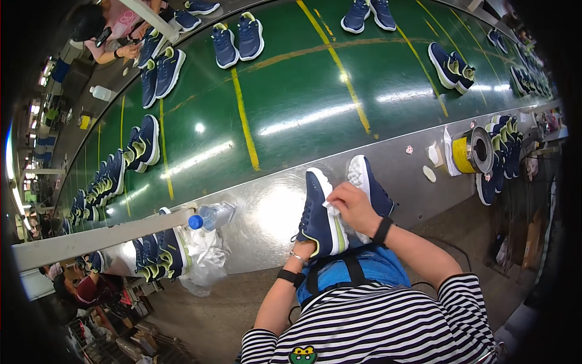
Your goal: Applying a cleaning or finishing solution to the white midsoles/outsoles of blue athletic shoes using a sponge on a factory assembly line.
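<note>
Your black-and-white striped shirt (388, 321) sits below a navy running shoe (317, 212) over the metal worktop (418, 191); your left hand (305, 249) reaches inside it, grip hidden, while your right hand (356, 204) pinches a white wad (330, 207) against its midsole.

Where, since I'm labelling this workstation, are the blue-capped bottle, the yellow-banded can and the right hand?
Blue-capped bottle (217, 216), head view: on its clear body.
Yellow-banded can (465, 155), head view: on its yellow band.
Right hand (356, 207), head view: on the back of the hand.
</note>
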`<action>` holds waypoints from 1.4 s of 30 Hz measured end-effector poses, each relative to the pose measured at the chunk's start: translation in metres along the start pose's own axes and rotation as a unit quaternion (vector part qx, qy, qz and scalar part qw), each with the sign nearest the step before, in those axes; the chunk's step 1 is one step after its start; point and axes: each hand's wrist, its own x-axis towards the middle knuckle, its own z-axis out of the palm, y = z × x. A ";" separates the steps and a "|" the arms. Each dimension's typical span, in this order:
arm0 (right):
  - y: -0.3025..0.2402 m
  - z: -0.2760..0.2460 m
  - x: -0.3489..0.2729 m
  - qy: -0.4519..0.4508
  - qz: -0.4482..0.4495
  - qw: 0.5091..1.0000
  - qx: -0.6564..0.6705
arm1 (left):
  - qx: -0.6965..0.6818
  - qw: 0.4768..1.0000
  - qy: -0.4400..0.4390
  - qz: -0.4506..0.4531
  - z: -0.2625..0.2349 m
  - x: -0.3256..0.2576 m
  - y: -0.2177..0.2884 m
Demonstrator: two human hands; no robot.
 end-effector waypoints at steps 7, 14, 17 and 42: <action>-0.003 0.016 0.054 0.001 -0.003 0.994 -0.105 | 0.058 0.998 0.016 0.020 0.005 0.001 -0.008; -0.002 0.021 0.074 -0.037 -0.029 0.990 -0.135 | 0.133 0.990 0.010 0.033 0.011 0.004 -0.013; -0.006 0.018 0.047 -0.017 -0.040 0.990 -0.135 | 0.168 0.985 0.004 0.031 0.004 0.001 -0.019; 0.082 -0.132 -0.067 0.170 0.103 0.950 -0.240 | 0.460 0.862 0.021 0.212 -0.010 0.012 -0.036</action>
